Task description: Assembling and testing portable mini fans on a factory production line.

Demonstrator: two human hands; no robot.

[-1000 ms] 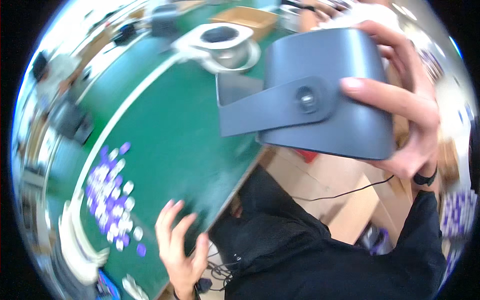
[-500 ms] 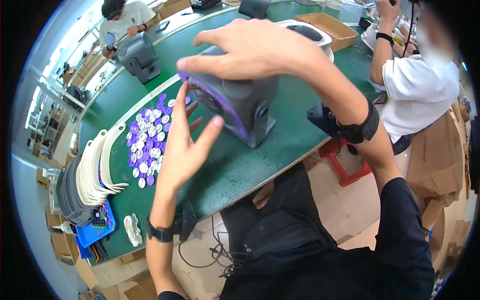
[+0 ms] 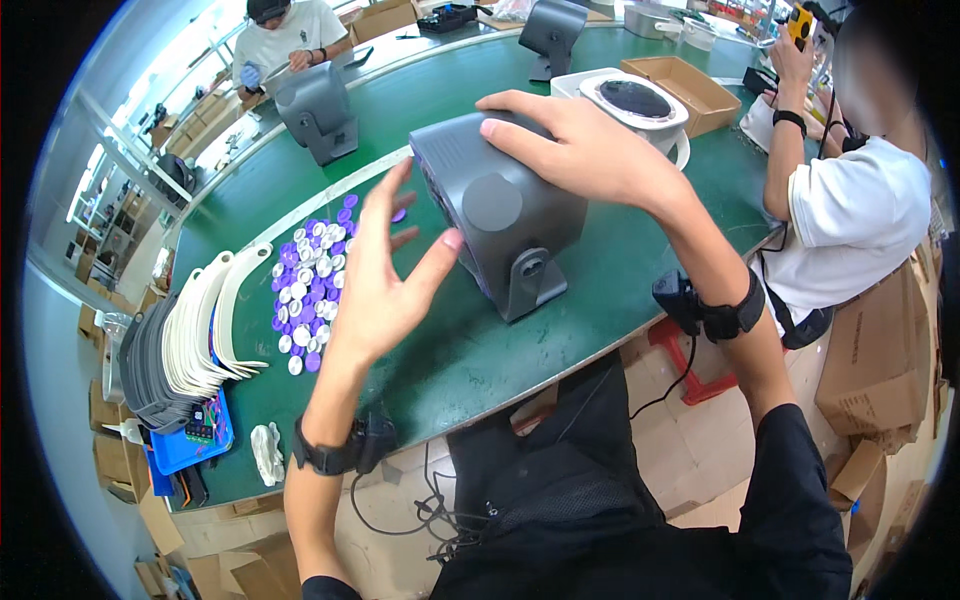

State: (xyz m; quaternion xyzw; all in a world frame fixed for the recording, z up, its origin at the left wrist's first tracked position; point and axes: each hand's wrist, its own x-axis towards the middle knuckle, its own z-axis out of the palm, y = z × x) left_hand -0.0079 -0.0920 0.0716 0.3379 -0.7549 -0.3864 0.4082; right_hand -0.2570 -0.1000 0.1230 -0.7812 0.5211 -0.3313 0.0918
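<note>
A dark grey rounded housing [image 3: 490, 203] stands on the table before me, on a grey bracket foot [image 3: 530, 283]. Only a thin sliver of its purple-edged front shows, facing left. Across the top of the housing lies my right hand [image 3: 590, 150], fingers stretched out. My left hand [image 3: 380, 295] is beside the front, thumb and fingers spread, with nothing in it. Its thumb tip comes close to the housing's edge; whether it touches cannot be made out. Left of that hand lies a scattered heap of purple and white round caps [image 3: 315, 285].
Cream and dark grey curved strips [image 3: 205, 325] are stacked at the left, by a blue tray [image 3: 190, 447] and a white glove [image 3: 267, 453]. Similar grey housings [image 3: 315, 105] stand farther back. A white appliance [image 3: 640, 103] and cardboard box [image 3: 685, 88] are behind; a co-worker [image 3: 850, 200] is at right.
The housing has turned so its purple-rimmed front is nearly out of sight and its side faces me. My right hand has moved from the front rim back onto the top. The view has shifted slightly.
</note>
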